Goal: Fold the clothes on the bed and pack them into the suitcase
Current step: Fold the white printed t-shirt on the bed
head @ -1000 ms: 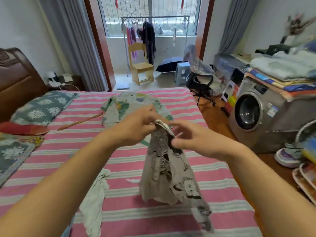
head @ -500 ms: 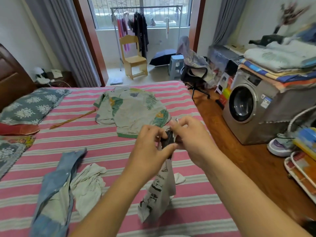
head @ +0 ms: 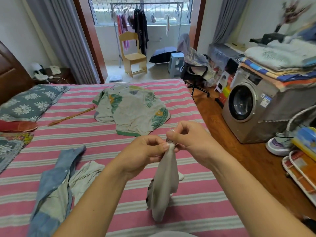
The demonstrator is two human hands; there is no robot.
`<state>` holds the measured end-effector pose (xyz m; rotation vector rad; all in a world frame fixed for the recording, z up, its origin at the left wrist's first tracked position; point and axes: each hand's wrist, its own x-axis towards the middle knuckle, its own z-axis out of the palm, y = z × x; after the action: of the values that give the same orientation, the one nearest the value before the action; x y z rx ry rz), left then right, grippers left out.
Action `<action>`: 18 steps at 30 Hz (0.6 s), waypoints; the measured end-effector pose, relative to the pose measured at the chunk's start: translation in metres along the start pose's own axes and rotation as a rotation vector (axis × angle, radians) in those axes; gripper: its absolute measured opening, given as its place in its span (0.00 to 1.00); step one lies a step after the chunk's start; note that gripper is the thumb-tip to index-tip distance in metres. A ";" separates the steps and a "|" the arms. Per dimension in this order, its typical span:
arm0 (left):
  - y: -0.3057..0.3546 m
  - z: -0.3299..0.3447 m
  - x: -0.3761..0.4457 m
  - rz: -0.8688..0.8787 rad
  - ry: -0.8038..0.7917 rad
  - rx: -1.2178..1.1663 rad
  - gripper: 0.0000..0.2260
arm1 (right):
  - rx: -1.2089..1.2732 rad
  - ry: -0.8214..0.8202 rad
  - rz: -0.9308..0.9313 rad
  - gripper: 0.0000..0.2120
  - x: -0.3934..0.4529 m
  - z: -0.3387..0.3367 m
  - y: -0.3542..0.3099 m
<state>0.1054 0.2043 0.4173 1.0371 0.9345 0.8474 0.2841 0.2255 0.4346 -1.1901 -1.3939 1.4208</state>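
My left hand (head: pixel 145 151) pinches one top corner of the grey garment (head: pixel 164 183), which hangs over the striped bed (head: pixel 102 141); my right hand (head: pixel 186 139) pinches the corner beside it. I should draw the corners apart, level, so the cloth hangs flat before folding.

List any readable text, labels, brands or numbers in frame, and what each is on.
None can be read.
Washing machine: two stickers right of its door, print too small.
Grey garment pinched by left hand and right hand: dark print at one edge, illegible.
Boxes by the office chair: blurred.
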 end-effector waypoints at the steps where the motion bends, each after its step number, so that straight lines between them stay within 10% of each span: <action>1: 0.001 -0.004 0.000 -0.005 -0.018 0.005 0.04 | -0.025 -0.024 -0.010 0.11 -0.001 -0.002 0.001; 12: 0.006 0.003 0.010 0.364 0.049 0.800 0.05 | -0.806 -0.219 -0.114 0.12 0.004 -0.006 0.005; 18: -0.029 -0.016 0.024 0.337 0.114 0.890 0.08 | -0.736 0.124 -0.010 0.15 0.011 -0.016 -0.019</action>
<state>0.1036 0.2232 0.3813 1.9685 1.2966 0.7692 0.2955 0.2413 0.4530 -1.6787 -1.8972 0.8065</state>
